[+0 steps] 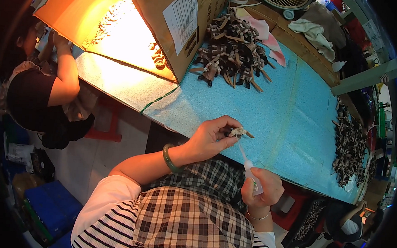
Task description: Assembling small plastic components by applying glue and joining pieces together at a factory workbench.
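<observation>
My left hand pinches a small brown and pale figurine above the near edge of the blue table. My right hand grips a small white glue bottle, and its long thin nozzle points up to the figurine. A green bangle sits on my left wrist. A checked apron covers my lap below both hands.
A heap of finished figurines lies at the table's far side beside a cardboard box. Several dark parts are piled at the right edge. One person sits at the left, another person at the lower right.
</observation>
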Demonstrator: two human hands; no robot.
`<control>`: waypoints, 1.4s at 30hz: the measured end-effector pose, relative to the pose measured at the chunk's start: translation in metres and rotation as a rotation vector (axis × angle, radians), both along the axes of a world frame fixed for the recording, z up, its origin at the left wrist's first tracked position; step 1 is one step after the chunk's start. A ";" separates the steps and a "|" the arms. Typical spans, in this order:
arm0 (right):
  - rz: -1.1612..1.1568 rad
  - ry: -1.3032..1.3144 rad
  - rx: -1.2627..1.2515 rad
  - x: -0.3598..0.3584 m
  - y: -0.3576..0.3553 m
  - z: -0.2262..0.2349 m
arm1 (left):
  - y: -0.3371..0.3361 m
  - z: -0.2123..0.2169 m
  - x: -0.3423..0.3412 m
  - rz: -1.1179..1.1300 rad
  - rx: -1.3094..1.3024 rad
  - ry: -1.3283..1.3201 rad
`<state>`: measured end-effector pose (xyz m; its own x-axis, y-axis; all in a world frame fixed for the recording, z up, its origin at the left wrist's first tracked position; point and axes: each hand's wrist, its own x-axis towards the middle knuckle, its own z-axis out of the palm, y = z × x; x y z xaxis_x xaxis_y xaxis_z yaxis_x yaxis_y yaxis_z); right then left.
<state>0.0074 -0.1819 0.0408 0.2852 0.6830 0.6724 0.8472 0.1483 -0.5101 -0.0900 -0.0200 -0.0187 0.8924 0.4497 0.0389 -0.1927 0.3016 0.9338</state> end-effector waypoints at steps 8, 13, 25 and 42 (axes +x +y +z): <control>0.006 0.001 -0.025 -0.001 -0.001 0.001 | 0.003 0.000 -0.003 -0.048 -0.021 0.045; -0.008 0.061 -0.002 0.001 -0.008 -0.008 | 0.004 0.000 -0.003 -0.052 -0.015 0.047; 0.040 1.339 0.529 0.084 -0.048 -0.035 | 0.005 0.000 0.001 -0.051 -0.015 0.078; -0.438 0.798 0.134 0.204 -0.058 -0.046 | 0.005 0.005 0.005 -0.050 -0.024 0.174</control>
